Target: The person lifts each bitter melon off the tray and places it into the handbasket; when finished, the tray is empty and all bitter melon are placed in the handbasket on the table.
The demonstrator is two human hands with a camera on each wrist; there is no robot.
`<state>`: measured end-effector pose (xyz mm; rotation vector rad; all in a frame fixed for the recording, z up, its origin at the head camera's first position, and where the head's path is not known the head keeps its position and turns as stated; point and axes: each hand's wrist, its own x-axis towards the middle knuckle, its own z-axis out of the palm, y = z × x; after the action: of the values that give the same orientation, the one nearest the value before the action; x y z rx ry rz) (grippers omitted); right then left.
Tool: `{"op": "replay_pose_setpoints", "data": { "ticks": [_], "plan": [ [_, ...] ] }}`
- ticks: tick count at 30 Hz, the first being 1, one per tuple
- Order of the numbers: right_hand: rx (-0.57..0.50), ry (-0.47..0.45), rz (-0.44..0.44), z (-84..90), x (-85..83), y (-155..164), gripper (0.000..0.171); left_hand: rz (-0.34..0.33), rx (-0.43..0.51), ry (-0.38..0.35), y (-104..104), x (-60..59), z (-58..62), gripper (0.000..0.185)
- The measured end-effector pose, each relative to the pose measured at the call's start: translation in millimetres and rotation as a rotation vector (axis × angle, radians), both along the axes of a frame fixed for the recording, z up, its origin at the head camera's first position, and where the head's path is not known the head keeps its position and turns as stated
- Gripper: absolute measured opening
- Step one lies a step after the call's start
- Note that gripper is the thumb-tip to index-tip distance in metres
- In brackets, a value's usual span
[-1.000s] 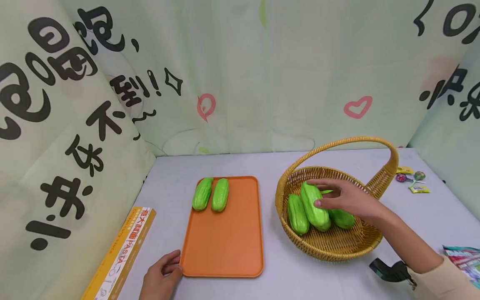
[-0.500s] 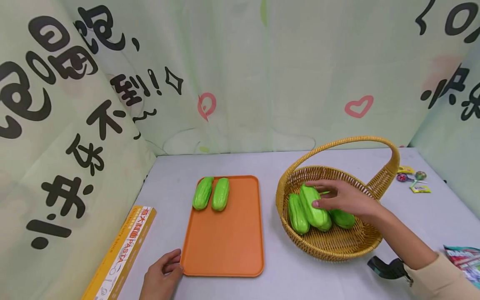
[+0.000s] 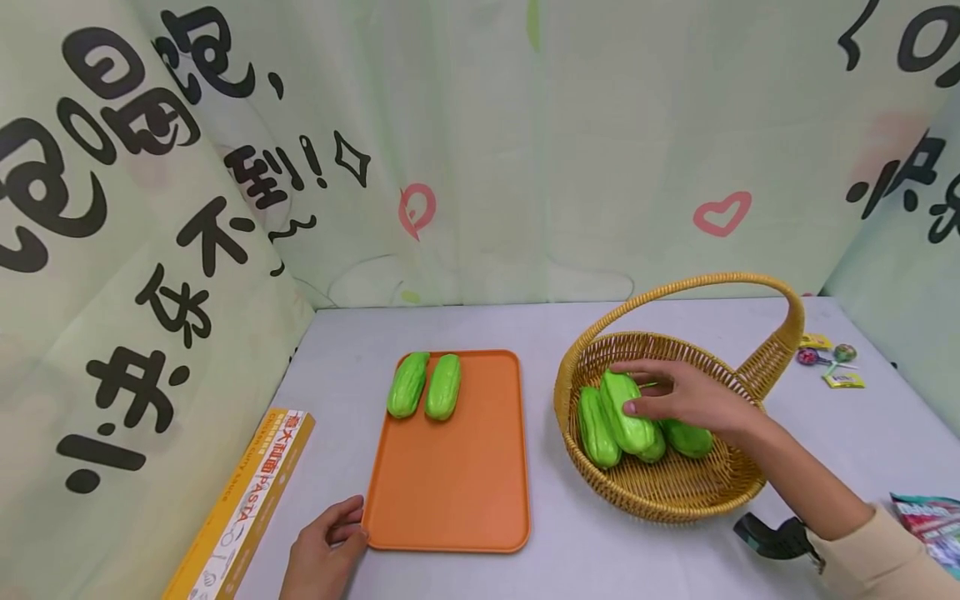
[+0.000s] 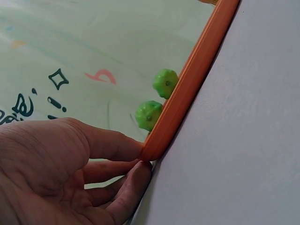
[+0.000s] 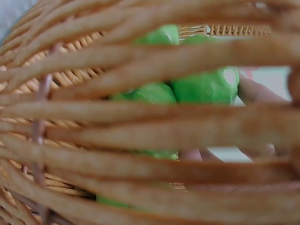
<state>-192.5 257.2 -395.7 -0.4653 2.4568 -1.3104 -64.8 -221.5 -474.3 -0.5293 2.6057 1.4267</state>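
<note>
At the near left corner of an orange tray (image 3: 450, 483), my left hand (image 3: 326, 550) pinches the rim, thumb above and fingers below in the left wrist view. Two ridged green cucumbers (image 3: 443, 387) lie side by side at the tray's far left. My right hand (image 3: 693, 400) reaches into a wicker basket (image 3: 660, 510) and grips a cucumber (image 3: 621, 417) between thumb and fingers. More cucumbers (image 3: 597, 429) lie around and beneath it. The basket's weave (image 5: 140, 122) fills the right wrist view's foreground, partly hiding the fingers.
The basket's tall handle (image 3: 697, 283) arches over the right hand. A long pasta box (image 3: 243, 508) lies left of the tray. Lollipops and small wrapped sweets (image 3: 843, 381) lie at the back right. A colourful packet (image 3: 930, 529) sits at the right edge, near the sleeve.
</note>
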Motion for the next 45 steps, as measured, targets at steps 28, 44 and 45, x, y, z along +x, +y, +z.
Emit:
{"op": "replay_pose_setpoints", "data": {
  "ticks": [28,44,45],
  "plan": [
    [-0.227,0.135,0.102,61.8,64.9,-68,0.034,0.008,-0.010,0.004,2,2.4,2.4,0.046],
    [-0.466,-0.011,-0.158,7.7,18.4,-213,0.035,-0.003,-0.020,-0.002,2,1.9,2.0,0.045],
    [-0.480,-0.014,-0.191,4.3,13.0,-218,0.035,-0.002,-0.017,-0.007,2,1.6,1.8,0.045]
  ]
}}
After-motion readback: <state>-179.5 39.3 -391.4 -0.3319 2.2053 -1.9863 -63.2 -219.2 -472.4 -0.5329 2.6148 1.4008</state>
